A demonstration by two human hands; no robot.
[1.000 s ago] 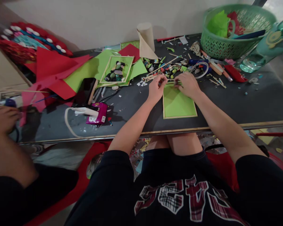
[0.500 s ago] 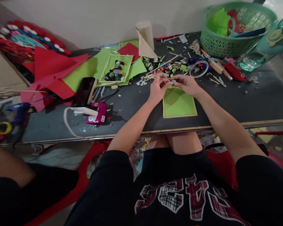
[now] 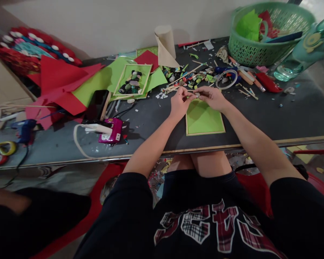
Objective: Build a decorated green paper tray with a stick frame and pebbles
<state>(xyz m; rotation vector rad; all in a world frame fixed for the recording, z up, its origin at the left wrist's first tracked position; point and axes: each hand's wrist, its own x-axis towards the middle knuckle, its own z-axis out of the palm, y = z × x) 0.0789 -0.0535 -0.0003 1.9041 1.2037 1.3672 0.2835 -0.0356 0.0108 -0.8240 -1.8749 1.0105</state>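
My right hand pinches a small pale pebble between thumb and fingertips. Close against it, the fingers of my left hand are pressed together at the pebble's left side; a tiny white bit shows at their tips, too small to name. Both hands hover over the upper edge of a green card framed with thin wooden sticks, which lies flat near the table's front edge. Behind the hands spreads a heap of coloured pebbles mixed with sticks and paper scraps.
A second framed green card with pebbles lies at the back. Left are red paper, a phone, a purple power adapter, a blue glue gun and scissors. Right stand a green basket and a bottle.
My hands stay together over the framed card, with only small finger movement around the pebble. At lower left, another person's arm has drawn down and left, uncovering more of the scissors.
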